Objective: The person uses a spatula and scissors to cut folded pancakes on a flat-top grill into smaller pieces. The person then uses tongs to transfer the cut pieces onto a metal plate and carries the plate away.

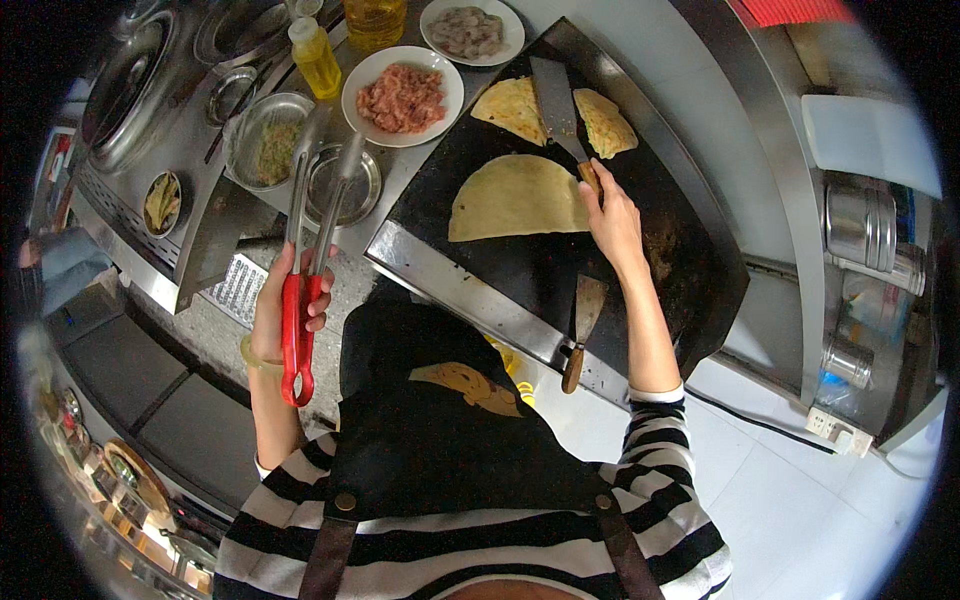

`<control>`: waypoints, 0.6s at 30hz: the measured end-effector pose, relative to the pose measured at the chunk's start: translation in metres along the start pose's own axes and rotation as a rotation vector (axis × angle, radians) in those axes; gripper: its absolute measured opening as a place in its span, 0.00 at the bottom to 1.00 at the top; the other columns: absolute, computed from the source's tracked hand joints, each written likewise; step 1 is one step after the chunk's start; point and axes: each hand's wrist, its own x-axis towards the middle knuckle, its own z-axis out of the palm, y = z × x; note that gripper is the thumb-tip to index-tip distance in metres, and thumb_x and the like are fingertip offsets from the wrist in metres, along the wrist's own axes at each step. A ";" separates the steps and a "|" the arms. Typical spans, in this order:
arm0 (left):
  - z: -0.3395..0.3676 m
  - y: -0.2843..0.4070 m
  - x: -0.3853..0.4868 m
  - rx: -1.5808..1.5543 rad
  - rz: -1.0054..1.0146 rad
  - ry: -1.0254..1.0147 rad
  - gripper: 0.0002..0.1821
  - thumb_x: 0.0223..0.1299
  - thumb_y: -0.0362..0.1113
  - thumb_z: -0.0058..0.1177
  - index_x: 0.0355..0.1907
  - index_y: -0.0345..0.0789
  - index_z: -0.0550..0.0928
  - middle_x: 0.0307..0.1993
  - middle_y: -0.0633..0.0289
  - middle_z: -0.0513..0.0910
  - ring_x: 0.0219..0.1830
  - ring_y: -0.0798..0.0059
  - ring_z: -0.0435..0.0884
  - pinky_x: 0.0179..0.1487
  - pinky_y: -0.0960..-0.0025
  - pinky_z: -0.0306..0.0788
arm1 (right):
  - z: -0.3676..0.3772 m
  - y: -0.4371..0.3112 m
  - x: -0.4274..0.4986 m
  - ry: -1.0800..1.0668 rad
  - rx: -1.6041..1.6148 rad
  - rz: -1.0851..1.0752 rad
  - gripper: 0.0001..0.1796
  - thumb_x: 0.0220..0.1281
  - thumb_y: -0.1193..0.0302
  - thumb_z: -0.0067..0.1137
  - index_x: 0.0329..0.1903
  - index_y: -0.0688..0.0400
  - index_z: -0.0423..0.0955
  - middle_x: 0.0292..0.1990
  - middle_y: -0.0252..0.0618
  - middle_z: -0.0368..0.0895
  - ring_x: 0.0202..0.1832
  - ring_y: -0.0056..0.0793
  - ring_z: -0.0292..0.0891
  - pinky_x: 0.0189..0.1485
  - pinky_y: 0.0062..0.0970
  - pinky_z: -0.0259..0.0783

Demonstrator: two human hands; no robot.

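My left hand [294, 300] is closed around the red handles of metal tongs [298, 330], whose arms stand apart with nothing between them. With my right hand [616, 217] I grip the wooden handle of a wide metal spatula [556, 101]. The blade lies on the black griddle [517, 262] between two folded pieces of cooked flatbread, one on the left [514, 109] and one on the right [606, 124]. A larger half-round flatbread [521, 199] lies nearer to me, its right end beside my right hand. A narrow scraper [589, 304] rests over the griddle's front edge.
Left of the griddle stand a plate of raw minced meat [403, 99], a plate of what looks like shrimp [469, 34], an oil bottle [315, 58], an empty metal dish [341, 185] and a bowl of chopped food [274, 146]. A raised metal rim [480, 292] borders the griddle.
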 end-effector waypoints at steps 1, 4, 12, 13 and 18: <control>0.000 0.001 0.001 -0.009 0.007 -0.032 0.30 0.64 0.59 0.37 0.52 0.33 0.70 0.25 0.70 0.71 0.16 0.91 0.61 0.14 0.87 0.55 | -0.001 0.001 0.002 0.060 -0.099 -0.078 0.24 0.65 0.59 0.43 0.61 0.54 0.62 0.43 0.54 0.76 0.40 0.52 0.76 0.42 0.41 0.72; 0.000 0.003 0.002 -0.010 -0.014 -0.043 0.30 0.64 0.59 0.38 0.52 0.33 0.70 0.26 0.70 0.71 0.16 0.91 0.61 0.14 0.87 0.55 | 0.006 0.003 0.006 -0.027 -0.277 -0.071 0.24 0.65 0.59 0.43 0.62 0.51 0.62 0.38 0.51 0.77 0.33 0.50 0.77 0.35 0.43 0.74; -0.001 0.002 0.004 0.009 -0.018 -0.024 0.30 0.64 0.59 0.38 0.52 0.33 0.70 0.26 0.69 0.70 0.17 0.90 0.61 0.14 0.87 0.54 | 0.012 0.010 0.007 -0.025 -0.327 -0.136 0.24 0.64 0.60 0.44 0.62 0.51 0.63 0.33 0.52 0.77 0.28 0.50 0.77 0.30 0.42 0.74; -0.001 0.003 0.004 0.015 -0.014 -0.037 0.30 0.64 0.59 0.38 0.52 0.33 0.70 0.26 0.69 0.70 0.17 0.91 0.61 0.14 0.87 0.54 | 0.012 0.010 0.008 -0.028 -0.337 -0.137 0.24 0.64 0.61 0.44 0.61 0.52 0.63 0.33 0.53 0.77 0.28 0.50 0.77 0.30 0.42 0.74; 0.001 0.003 0.006 0.008 -0.017 -0.059 0.31 0.63 0.59 0.39 0.53 0.33 0.69 0.25 0.69 0.71 0.17 0.90 0.61 0.14 0.87 0.54 | 0.014 0.011 0.008 -0.018 -0.340 -0.144 0.23 0.64 0.61 0.44 0.61 0.52 0.64 0.33 0.54 0.77 0.27 0.51 0.76 0.29 0.43 0.74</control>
